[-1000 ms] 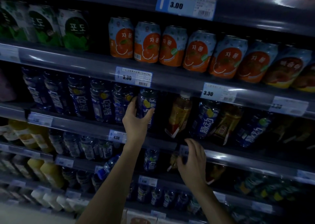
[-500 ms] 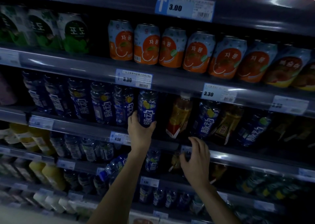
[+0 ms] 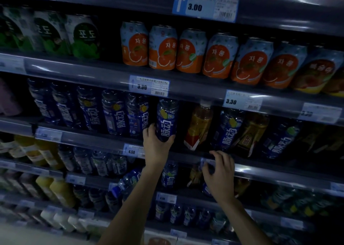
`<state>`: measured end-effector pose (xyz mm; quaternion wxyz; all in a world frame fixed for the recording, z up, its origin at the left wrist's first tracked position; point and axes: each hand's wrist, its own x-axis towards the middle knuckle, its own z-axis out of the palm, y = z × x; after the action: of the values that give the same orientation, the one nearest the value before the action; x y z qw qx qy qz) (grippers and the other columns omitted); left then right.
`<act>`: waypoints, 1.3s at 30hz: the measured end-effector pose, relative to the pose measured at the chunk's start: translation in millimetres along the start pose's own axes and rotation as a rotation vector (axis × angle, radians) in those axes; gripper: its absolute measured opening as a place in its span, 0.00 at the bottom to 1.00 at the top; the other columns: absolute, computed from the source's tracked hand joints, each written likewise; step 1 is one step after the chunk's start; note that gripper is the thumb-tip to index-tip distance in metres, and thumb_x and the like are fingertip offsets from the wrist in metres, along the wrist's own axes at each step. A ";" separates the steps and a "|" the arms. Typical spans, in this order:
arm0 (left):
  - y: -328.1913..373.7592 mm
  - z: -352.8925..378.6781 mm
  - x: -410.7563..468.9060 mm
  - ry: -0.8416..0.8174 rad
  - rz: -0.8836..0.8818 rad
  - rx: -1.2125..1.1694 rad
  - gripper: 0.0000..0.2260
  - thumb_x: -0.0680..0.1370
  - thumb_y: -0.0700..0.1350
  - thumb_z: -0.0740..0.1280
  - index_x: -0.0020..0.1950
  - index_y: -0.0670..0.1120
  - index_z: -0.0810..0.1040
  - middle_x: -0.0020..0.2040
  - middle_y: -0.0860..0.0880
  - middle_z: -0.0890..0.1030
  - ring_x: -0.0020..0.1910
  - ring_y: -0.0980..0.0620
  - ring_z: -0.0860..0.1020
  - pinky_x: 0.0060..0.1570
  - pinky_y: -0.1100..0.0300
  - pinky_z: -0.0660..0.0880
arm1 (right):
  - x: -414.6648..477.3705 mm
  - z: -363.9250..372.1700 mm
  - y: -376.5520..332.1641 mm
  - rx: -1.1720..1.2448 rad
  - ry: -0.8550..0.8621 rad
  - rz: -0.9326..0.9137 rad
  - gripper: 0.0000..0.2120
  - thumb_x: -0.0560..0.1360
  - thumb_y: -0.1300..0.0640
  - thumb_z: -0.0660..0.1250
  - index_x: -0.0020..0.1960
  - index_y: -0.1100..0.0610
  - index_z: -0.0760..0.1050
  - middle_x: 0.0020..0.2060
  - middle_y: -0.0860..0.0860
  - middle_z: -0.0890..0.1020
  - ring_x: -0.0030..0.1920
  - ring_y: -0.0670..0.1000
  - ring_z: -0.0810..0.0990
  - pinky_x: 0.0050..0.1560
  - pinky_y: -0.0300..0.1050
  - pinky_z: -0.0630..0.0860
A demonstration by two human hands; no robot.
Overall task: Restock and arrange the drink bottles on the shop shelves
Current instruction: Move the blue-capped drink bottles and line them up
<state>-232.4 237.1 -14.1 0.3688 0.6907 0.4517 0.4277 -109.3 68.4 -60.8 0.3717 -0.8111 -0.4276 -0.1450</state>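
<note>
My left hand [image 3: 156, 145] grips the lower part of a dark blue drink bottle [image 3: 167, 118], which stands upright on the second shelf [image 3: 89, 139] at the right end of a row of the same blue bottles [image 3: 115, 112]. My right hand [image 3: 219, 172] hovers with fingers spread at the shelf's front edge, below a tilted amber bottle [image 3: 200, 125] and another blue bottle [image 3: 228, 129]. It holds nothing.
Orange cans [image 3: 163, 47] and green cans [image 3: 83, 36] fill the shelf above. Price tags [image 3: 149, 86] line the shelf edges. Lower shelves hold more blue bottles [image 3: 168, 175], clear bottles [image 3: 104, 162] and yellow juice bottles [image 3: 61, 190]. More leaning amber and blue bottles [image 3: 279, 142] stand at the right.
My left hand slid down the blue bottle and closed around its base, setting it more upright. My right hand rose slightly toward the shelf edge.
</note>
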 end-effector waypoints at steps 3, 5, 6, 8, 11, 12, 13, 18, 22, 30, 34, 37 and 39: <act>1.1 -0.7 0.6 0.001 0.025 0.007 0.30 0.70 0.52 0.75 0.68 0.43 0.70 0.59 0.50 0.71 0.53 0.55 0.71 0.53 0.64 0.70 | -1.3 -1.9 -1.6 0.050 0.017 -0.011 0.17 0.73 0.55 0.67 0.59 0.63 0.76 0.54 0.57 0.76 0.58 0.58 0.72 0.60 0.58 0.70; 0.5 -3.1 3.8 -0.018 0.032 0.013 0.29 0.70 0.52 0.75 0.67 0.43 0.71 0.57 0.50 0.72 0.53 0.55 0.72 0.54 0.62 0.71 | -1.9 -2.7 -2.4 0.064 0.006 -0.012 0.18 0.73 0.54 0.65 0.59 0.63 0.76 0.54 0.57 0.76 0.58 0.58 0.72 0.60 0.59 0.70; 0.5 -3.8 4.8 -0.020 0.035 0.015 0.29 0.70 0.52 0.76 0.66 0.43 0.71 0.56 0.51 0.72 0.53 0.55 0.72 0.55 0.60 0.72 | -1.9 -3.1 -2.5 0.070 0.004 -0.009 0.18 0.73 0.55 0.66 0.59 0.63 0.76 0.54 0.57 0.76 0.58 0.58 0.72 0.60 0.59 0.70; 1.3 -2.9 5.3 -0.024 0.038 0.028 0.29 0.70 0.52 0.75 0.66 0.43 0.71 0.56 0.50 0.72 0.54 0.52 0.73 0.57 0.55 0.74 | -1.2 -3.0 -1.8 0.073 -0.003 -0.006 0.17 0.72 0.57 0.67 0.59 0.64 0.76 0.55 0.57 0.76 0.58 0.59 0.73 0.60 0.61 0.70; 3.3 1.7 5.3 -0.022 0.028 0.063 0.30 0.70 0.53 0.75 0.67 0.43 0.70 0.58 0.48 0.73 0.56 0.49 0.74 0.57 0.49 0.75 | -1.7 -1.8 0.5 0.066 -0.013 -0.006 0.17 0.72 0.60 0.70 0.60 0.64 0.76 0.56 0.58 0.76 0.59 0.60 0.73 0.60 0.63 0.70; 4.5 3.2 5.6 -0.017 0.024 0.073 0.30 0.69 0.54 0.75 0.66 0.43 0.71 0.57 0.48 0.73 0.55 0.48 0.74 0.57 0.48 0.75 | -1.5 -1.7 1.2 0.063 -0.012 -0.009 0.17 0.72 0.61 0.71 0.60 0.64 0.76 0.56 0.58 0.76 0.59 0.60 0.73 0.60 0.63 0.70; 5.7 4.9 6.2 -0.013 0.020 0.085 0.30 0.69 0.55 0.75 0.66 0.43 0.71 0.56 0.49 0.73 0.55 0.48 0.75 0.58 0.46 0.74 | -1.2 -1.9 1.8 0.058 -0.011 -0.014 0.17 0.72 0.62 0.72 0.60 0.64 0.76 0.56 0.57 0.76 0.59 0.60 0.73 0.60 0.63 0.70; 9.9 10.9 11.2 -0.016 -0.020 0.141 0.31 0.69 0.58 0.74 0.66 0.45 0.70 0.58 0.49 0.74 0.58 0.47 0.74 0.62 0.44 0.70 | -0.1 -2.6 1.8 0.041 -0.019 -0.035 0.18 0.71 0.63 0.73 0.60 0.63 0.76 0.56 0.57 0.76 0.59 0.60 0.73 0.60 0.63 0.71; 10.7 13.4 13.8 -0.022 -0.022 0.149 0.32 0.69 0.57 0.74 0.67 0.44 0.70 0.60 0.48 0.73 0.60 0.45 0.74 0.63 0.43 0.69 | -0.6 -3.5 2.6 0.038 -0.033 -0.031 0.18 0.71 0.62 0.72 0.60 0.63 0.76 0.56 0.57 0.76 0.60 0.60 0.73 0.61 0.63 0.70; 6.1 14.3 13.3 -0.019 0.005 0.113 0.32 0.68 0.55 0.76 0.65 0.42 0.70 0.59 0.46 0.72 0.59 0.44 0.73 0.61 0.42 0.70 | -1.1 -2.4 -1.6 0.042 -0.020 -0.016 0.19 0.70 0.65 0.73 0.60 0.64 0.76 0.56 0.58 0.76 0.60 0.61 0.73 0.61 0.65 0.70; 4.6 14.1 12.5 -0.016 0.003 0.101 0.33 0.68 0.55 0.76 0.66 0.42 0.70 0.59 0.46 0.72 0.59 0.45 0.73 0.62 0.42 0.70 | -2.1 -2.5 -2.6 0.029 -0.020 -0.017 0.19 0.70 0.65 0.72 0.60 0.64 0.76 0.56 0.58 0.76 0.60 0.61 0.72 0.62 0.65 0.69; 4.8 14.3 11.4 -0.012 0.004 0.115 0.33 0.68 0.56 0.75 0.67 0.42 0.69 0.60 0.46 0.73 0.61 0.45 0.72 0.65 0.43 0.66 | -2.9 -4.2 -1.3 0.023 -0.035 -0.020 0.19 0.71 0.65 0.72 0.61 0.64 0.75 0.57 0.58 0.76 0.61 0.61 0.72 0.63 0.64 0.69; 5.6 13.8 9.2 -0.008 0.005 0.152 0.35 0.68 0.57 0.75 0.68 0.43 0.67 0.61 0.46 0.72 0.63 0.45 0.70 0.68 0.44 0.61 | -4.2 -6.8 -0.9 0.016 -0.055 -0.020 0.20 0.71 0.65 0.72 0.62 0.64 0.75 0.57 0.58 0.76 0.62 0.61 0.71 0.64 0.64 0.68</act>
<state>-215.8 242.3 -11.7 0.3162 0.7195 0.4795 0.3904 -112.0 61.4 -58.1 0.3649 -0.8074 -0.4470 -0.1230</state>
